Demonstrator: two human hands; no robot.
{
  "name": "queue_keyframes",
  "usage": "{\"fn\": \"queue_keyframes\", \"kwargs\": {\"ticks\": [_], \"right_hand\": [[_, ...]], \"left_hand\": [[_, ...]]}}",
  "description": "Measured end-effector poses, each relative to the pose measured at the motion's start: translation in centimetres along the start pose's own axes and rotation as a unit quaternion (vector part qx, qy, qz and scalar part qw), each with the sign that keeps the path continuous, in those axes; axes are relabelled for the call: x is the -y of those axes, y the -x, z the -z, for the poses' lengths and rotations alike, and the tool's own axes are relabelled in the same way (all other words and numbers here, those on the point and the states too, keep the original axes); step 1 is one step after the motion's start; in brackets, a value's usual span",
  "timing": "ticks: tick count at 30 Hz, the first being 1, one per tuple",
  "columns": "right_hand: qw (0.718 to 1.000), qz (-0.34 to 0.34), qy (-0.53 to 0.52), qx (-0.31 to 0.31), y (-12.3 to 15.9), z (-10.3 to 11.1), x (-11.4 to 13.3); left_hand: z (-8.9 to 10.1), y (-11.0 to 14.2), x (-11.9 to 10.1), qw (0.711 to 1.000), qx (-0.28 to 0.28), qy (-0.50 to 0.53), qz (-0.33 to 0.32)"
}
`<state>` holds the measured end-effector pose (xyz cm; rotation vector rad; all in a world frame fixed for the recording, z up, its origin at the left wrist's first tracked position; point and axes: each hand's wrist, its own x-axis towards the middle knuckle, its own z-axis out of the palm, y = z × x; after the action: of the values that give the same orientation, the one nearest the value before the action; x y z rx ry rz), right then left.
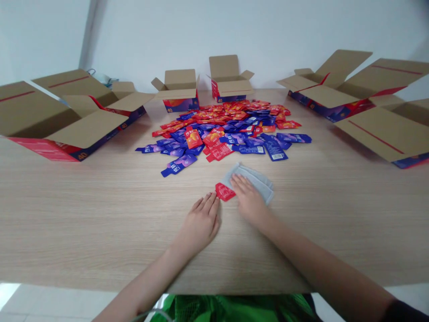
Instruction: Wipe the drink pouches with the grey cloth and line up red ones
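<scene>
A red sachet (225,192) with pale print lies on the wooden table, partly covered by a folded light grey cloth (259,181). My left hand (203,220) rests flat, fingers stretched out, its fingertips at the sachet's left edge. On the cloth is my right hand (248,200), its fingers pressed together on the fabric; its thumb is hidden. Beyond both hands spreads a pile of red sachets (221,151) and blue-purple sachets (179,164), some overlapping.
Open cardboard boxes stand around the pile: a large box (50,150) at left, two smaller ones at the back, a box (181,105) and another box (231,97), and a box (321,105) and a further box (398,129) at right. A white wall (268,40) rises behind.
</scene>
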<state>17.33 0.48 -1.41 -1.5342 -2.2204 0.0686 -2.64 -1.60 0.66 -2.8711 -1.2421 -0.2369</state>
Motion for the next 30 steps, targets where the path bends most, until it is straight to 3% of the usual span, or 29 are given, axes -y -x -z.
{"fn": "queue_keyframes", "kwargs": {"ticks": [2,4,6,9,11,15,17,20,24,27,30], "right_hand": [[0.996,0.078,-0.02,0.027,0.2,-0.5,1.4],[0.992,0.113,-0.048,0.043,0.2,-0.6,1.7],[0.994,0.08,-0.067,0.032,0.0,-0.3,0.4],[0.998,-0.024,-0.062,-0.022,-0.4,0.4,-2.0],[0.997,-0.041,-0.048,-0.034,-0.3,0.4,-2.1],[0.993,0.093,-0.07,0.028,0.3,-0.2,0.7],[0.986,0.125,-0.1,0.048,0.3,-0.1,1.2],[0.99,0.067,-0.124,0.03,0.0,0.8,-0.9],[0.992,-0.014,-0.128,0.006,-0.4,2.1,-4.7],[0.992,-0.057,-0.115,-0.011,-0.5,2.4,-5.6],[0.99,-0.1,-0.094,-0.029,-0.6,2.4,-5.5]], "left_hand": [[0.1,-0.1,0.0,1.0,0.001,0.005,0.001],[0.2,-0.1,0.0,1.0,0.001,0.01,0.001],[0.2,-0.1,0.1,1.0,-0.001,0.009,-0.001],[0.1,-0.1,0.1,1.0,0.001,0.006,-0.004],[0.1,-0.1,0.0,1.0,0.003,0.008,0.0],[0.4,-0.1,-0.1,0.999,0.011,0.03,0.011],[0.8,-0.2,0.0,0.999,0.011,0.049,0.012],[1.7,-1.1,0.6,0.996,0.02,0.083,0.03],[2.2,-4.3,1.5,0.985,0.059,0.093,0.135],[1.4,-7.2,1.9,0.978,0.047,0.079,0.187],[0.1,-9.0,1.7,0.978,0.039,0.066,0.195]]}}
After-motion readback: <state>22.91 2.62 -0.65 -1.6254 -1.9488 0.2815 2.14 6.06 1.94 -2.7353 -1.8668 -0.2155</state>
